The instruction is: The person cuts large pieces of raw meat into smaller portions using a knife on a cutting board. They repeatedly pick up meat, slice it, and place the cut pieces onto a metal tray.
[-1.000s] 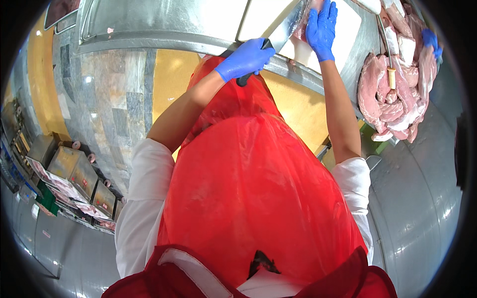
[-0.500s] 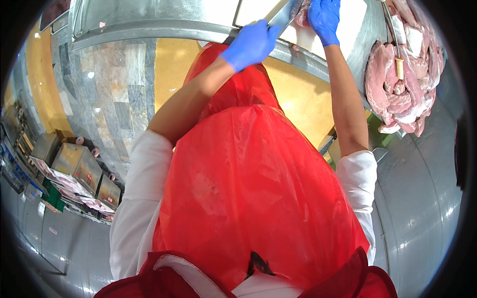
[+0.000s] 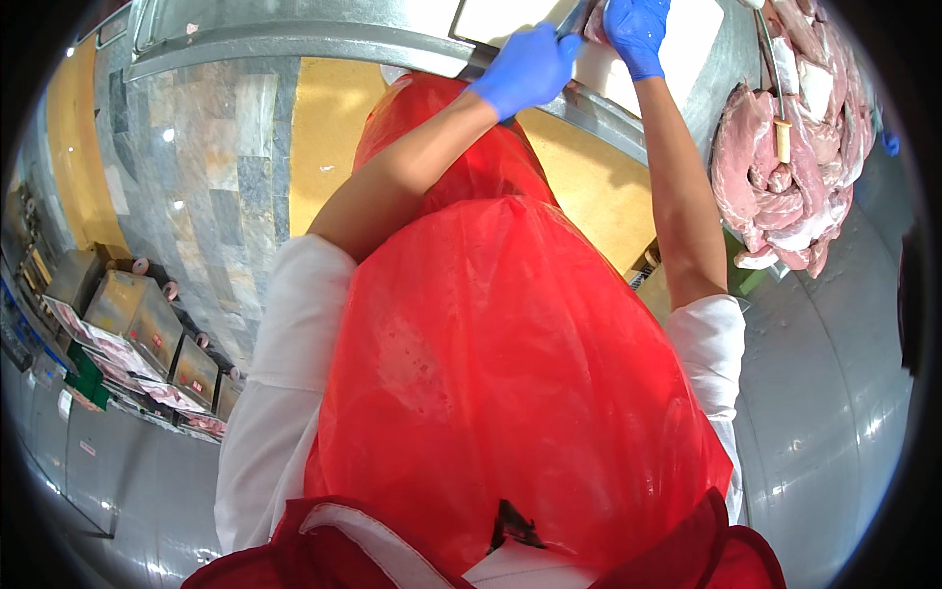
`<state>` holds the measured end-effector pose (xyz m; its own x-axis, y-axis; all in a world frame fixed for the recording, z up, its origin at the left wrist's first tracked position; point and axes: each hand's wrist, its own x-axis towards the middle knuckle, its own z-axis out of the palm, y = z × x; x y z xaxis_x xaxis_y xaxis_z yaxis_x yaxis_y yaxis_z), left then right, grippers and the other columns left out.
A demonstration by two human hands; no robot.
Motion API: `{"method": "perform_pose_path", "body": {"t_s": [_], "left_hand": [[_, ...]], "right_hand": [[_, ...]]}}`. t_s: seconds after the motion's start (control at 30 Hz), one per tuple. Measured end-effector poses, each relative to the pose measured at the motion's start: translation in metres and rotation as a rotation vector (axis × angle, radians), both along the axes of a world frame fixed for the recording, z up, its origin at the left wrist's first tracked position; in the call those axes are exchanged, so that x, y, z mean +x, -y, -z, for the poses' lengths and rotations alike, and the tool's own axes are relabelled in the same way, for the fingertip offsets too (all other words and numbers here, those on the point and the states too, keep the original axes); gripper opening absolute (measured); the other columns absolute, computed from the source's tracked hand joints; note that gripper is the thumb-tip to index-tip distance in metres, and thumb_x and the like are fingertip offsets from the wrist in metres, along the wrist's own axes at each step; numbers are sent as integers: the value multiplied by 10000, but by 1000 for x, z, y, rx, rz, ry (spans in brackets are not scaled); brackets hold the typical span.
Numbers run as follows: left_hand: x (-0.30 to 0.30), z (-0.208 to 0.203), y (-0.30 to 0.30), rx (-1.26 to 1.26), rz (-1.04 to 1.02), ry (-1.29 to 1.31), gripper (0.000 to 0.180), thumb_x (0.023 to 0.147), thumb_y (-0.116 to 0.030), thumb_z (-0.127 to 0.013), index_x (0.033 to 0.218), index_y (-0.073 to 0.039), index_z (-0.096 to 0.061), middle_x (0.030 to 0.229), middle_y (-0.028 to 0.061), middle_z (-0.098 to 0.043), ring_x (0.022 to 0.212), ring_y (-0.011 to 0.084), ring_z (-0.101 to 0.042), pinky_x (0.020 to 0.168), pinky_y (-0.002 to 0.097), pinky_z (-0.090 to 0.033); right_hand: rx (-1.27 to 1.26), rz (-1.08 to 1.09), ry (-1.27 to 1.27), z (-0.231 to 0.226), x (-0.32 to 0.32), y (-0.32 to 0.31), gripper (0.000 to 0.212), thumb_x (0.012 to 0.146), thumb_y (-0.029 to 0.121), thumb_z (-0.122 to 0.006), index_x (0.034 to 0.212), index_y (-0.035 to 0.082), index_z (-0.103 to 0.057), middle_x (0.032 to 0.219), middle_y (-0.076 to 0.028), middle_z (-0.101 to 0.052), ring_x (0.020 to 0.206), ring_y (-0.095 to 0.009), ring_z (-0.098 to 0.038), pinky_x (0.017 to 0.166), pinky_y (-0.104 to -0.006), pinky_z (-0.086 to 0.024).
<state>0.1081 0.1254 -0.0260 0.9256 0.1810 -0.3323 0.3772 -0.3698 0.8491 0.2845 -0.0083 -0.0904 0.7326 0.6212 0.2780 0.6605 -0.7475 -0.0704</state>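
Head view: the left hand (image 3: pixel 525 67), in a blue glove, is wrapped tight around a knife (image 3: pixel 569 22) at the top edge, blade angled up over the white cutting board (image 3: pixel 687 44). Just beside it, the gloved right hand (image 3: pixel 638 34) presses on a piece of raw meat (image 3: pixel 595 25). A red apron (image 3: pixel 500 363) fills the middle; hanging pork cuts (image 3: pixel 785 177) sit right.
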Motion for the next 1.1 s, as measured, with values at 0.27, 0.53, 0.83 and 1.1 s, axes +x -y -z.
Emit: {"method": "perform_pose_path", "body": {"t_s": [0.27,0.53,0.83,1.1], "left_hand": [[-7,16,20,-62,-37,-29,505,1020,-382,-475,956,105,-593,894,341,-656,917,504,-644,847,537,-502],[20,18,34,-72,-77,58,491,1013,-352,-477,924,115,-601,879,347,-649,897,507,-640,827,537,-506],[-29,7,53,-94,-71,-64,450,1024,-349,-511,987,98,-547,863,340,-645,874,512,-633,794,544,-496],[23,20,69,-100,-145,28,444,1014,-341,-513,983,100,-551,805,327,-650,825,524,-637,777,555,-498]], "right_hand": [[144,36,-173,-9,-3,-5,610,1067,300,-345,1527,-95,-271,1553,-350,-291,1451,-522,-239,1223,-518,-183],[-240,-156,296,22,14,27,624,1071,300,-342,1536,-101,-229,1576,-351,-245,1475,-526,-176,1235,-511,-142],[256,93,-308,-2,1,5,655,1065,315,-363,1530,-122,-216,1575,-368,-225,1482,-510,-178,1236,-504,-149],[125,32,-153,19,18,20,660,1059,323,-368,1522,-125,-224,1555,-409,-210,1465,-542,-181,1231,-505,-157]]}}
